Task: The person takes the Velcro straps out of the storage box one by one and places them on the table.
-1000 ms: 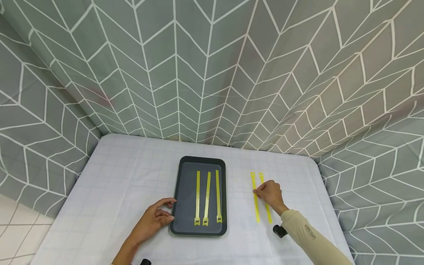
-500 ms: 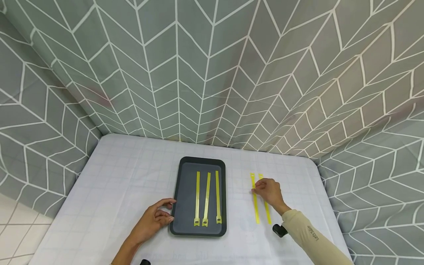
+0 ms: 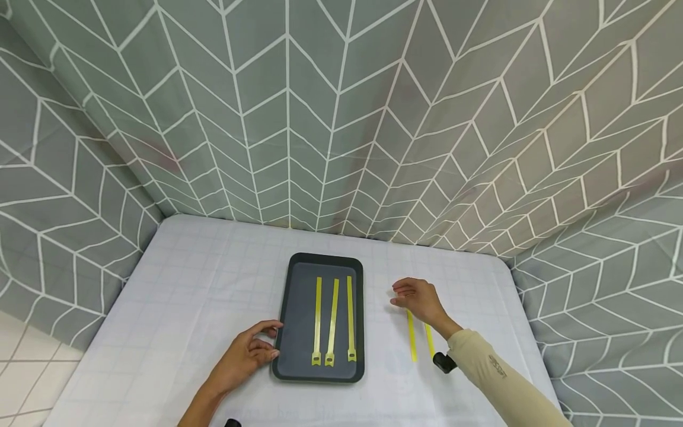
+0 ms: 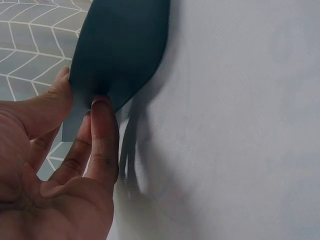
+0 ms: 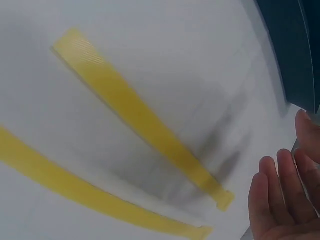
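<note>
At the left edge of the head view, I see square white floor tiles [image 3: 21, 379] beside a table draped in white cloth [image 3: 187, 284]. There the person's bare left hand [image 3: 246, 360] touches the left side of a shallow, dark grey, rectangular tray [image 3: 296, 332], its fingers loosely bent; my left wrist feed shows fingertips against the outer wall. Inside, toward the tray's right half, three flat yellow straps [image 3: 333, 323] lie lengthwise, apart from one another, their slotted heads toward the person. Right of the tray, two more flat yellow straps [image 3: 412, 341] lie side by side on the table (the head view loses their far ends under a hand, but my right wrist feed gets both heads). Above them is the bare right hand [image 3: 420, 298], holding nothing, a gap between thumb and fingers. A beige sleeve [image 3: 491, 370] covers that forearm; furthest right hangs a grey fabric curtain with white lines [image 3: 613, 344].
</note>
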A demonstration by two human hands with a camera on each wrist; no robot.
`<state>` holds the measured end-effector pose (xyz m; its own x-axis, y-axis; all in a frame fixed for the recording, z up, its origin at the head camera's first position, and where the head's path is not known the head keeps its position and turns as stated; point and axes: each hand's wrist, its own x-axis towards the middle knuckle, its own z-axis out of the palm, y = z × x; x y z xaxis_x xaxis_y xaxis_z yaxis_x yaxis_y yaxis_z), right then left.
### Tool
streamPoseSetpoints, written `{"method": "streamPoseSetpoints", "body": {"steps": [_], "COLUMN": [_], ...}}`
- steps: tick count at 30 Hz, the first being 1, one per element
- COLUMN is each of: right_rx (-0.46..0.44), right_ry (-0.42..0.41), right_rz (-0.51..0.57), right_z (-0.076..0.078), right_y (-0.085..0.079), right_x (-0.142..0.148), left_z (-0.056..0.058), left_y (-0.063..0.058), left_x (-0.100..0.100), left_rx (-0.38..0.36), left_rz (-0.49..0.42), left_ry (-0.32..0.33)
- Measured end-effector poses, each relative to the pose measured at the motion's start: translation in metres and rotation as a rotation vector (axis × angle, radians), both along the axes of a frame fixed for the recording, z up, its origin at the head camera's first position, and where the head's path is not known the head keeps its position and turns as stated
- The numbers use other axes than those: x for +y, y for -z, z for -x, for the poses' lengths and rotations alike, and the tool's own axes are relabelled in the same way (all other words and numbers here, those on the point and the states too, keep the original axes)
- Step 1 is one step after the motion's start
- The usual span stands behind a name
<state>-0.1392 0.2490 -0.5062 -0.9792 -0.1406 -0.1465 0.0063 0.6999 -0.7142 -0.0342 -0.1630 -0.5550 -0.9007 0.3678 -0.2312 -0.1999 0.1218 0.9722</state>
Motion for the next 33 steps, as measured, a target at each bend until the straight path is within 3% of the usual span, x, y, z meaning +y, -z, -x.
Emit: {"method": "streamPoseSetpoints", "body": {"steps": [8,16,27,33], "right_rx": [-0.017,0.045,0.022,-0.032], "right_ry": [-0.060,-0.254,-0.472,-0.576], "right_rz": [0.033,0.030,0.006,0.048], "right_z": [0.009,0.020,0.031,0.037], "right_y": [-0.007,-0.009,-0.016,-0.016], "right_x": [-0.014,-0.029,-0.054,-0.067], "left_z": [0.000,0.001,0.000,-0.001], "left_y": [-0.001,-0.001,0.002,0.002], "left_x": [0.000,0.000,0.000,-0.001], "left_rx": [0.005,0.011,0.007,0.001], "left_rz": [0.002,0.004,-0.003,0.001], "left_ry": [-0.002,0.001,-0.004,-0.008]}}
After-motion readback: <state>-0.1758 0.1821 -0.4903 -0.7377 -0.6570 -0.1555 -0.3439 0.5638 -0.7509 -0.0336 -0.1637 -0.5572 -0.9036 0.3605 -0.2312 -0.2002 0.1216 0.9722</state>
